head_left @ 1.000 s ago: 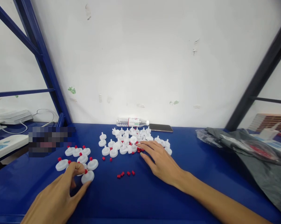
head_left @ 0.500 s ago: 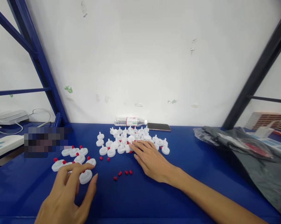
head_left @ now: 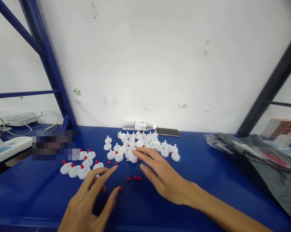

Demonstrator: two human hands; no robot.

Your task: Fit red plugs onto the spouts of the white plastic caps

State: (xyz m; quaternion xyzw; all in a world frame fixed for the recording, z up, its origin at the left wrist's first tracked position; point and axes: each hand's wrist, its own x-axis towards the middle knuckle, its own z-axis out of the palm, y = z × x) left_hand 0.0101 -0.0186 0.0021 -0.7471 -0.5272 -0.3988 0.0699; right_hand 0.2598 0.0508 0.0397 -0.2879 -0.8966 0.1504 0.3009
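Observation:
White round caps with thin spouts form a pile (head_left: 140,141) at the middle of the blue table. At the pile's near edge, the fingertips of my right hand (head_left: 165,175) touch a white cap (head_left: 132,156); its fingers are apart. My left hand (head_left: 93,193) is open, thumb and forefinger spread, with its thumb tip beside a red plug (head_left: 121,189). More red plugs (head_left: 135,178) lie between the hands. To the left stand several white caps topped with red plugs (head_left: 74,171), one partly hidden behind my left hand.
A plastic bottle (head_left: 138,126) and a phone (head_left: 168,132) lie behind the pile. On the right are grey plastic bags (head_left: 254,154). A power strip (head_left: 10,146) sits at the far left, near a blue metal post (head_left: 47,64).
My left hand has moved right, away from the red-topped caps toward the loose red plugs. A white cap at my right fingertips has shifted toward me. The view has turned slightly left.

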